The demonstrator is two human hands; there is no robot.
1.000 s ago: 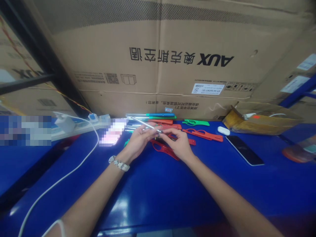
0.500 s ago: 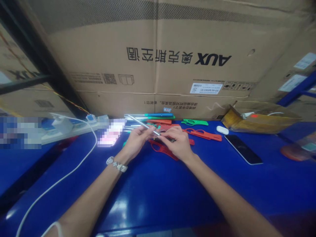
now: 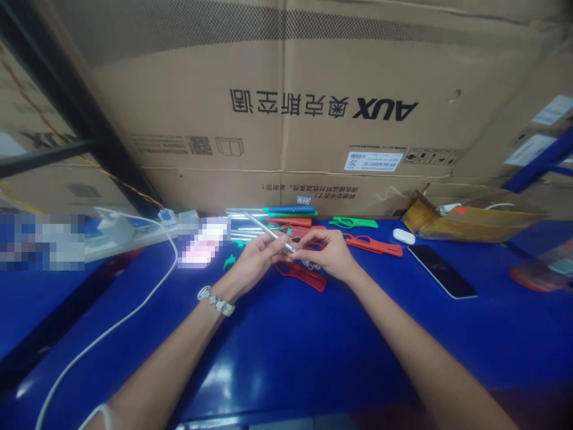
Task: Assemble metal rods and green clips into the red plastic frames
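- Head view: the left hand [image 3: 253, 260] pinches a thin metal rod [image 3: 268, 232] with closed fingers, just above the blue worktop [image 3: 286, 352]; the rod slants up and away to the left.
- The right hand [image 3: 330, 254] has its fingers closed on the rod's lower tip.
- A red plastic handle [image 3: 307, 278] lies on the worktop under both hands.
- More rods and coloured handles [image 3: 286, 216] lie behind them, against a cardboard box [image 3: 313, 65].
- A dark phone [image 3: 441, 272] lies well to the right.

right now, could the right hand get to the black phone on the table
Probably yes. The phone lies flat to the right of the right hand, with bare table between them, though that hand is pinching the metal rod at its end.
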